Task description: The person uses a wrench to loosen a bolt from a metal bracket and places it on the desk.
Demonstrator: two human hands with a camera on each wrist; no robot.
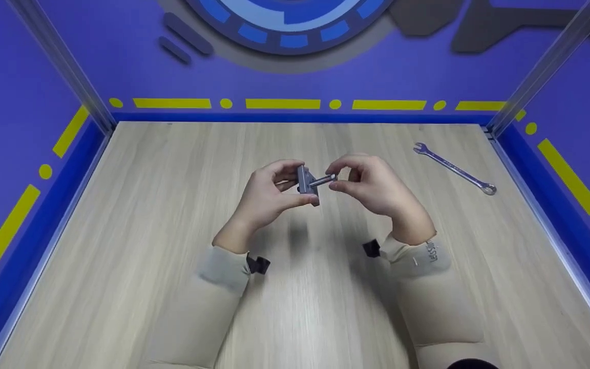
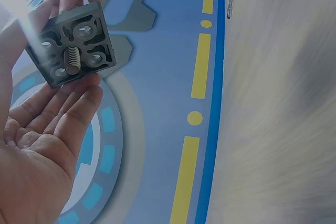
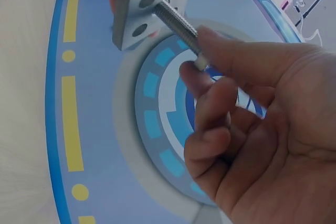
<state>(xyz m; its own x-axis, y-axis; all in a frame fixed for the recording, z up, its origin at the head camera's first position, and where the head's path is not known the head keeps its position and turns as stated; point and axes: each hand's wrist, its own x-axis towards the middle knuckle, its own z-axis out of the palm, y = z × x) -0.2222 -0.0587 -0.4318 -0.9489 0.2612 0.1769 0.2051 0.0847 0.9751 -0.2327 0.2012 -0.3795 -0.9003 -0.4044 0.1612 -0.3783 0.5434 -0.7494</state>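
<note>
My left hand (image 1: 267, 197) grips a square grey plate (image 2: 54, 44) by its edges, thumb on one side and fingertips on the other. The plate has a round hole near each corner, and its ribbed face shows in the left wrist view. Through its middle runs a threaded bolt (image 3: 177, 20), whose tip sticks out on the ribbed side. My right hand (image 1: 377, 187) pinches the bolt's outer end between thumb and index finger, while the other fingers curl loosely below. Plate and bolt are held above the table, the bolt pointing toward the right hand.
A combination wrench (image 1: 454, 168) lies on the wooden table (image 1: 146, 215) at the back right. Blue panels with yellow marks (image 1: 282, 103) and metal frame posts (image 1: 551, 64) enclose the table at the back and both sides.
</note>
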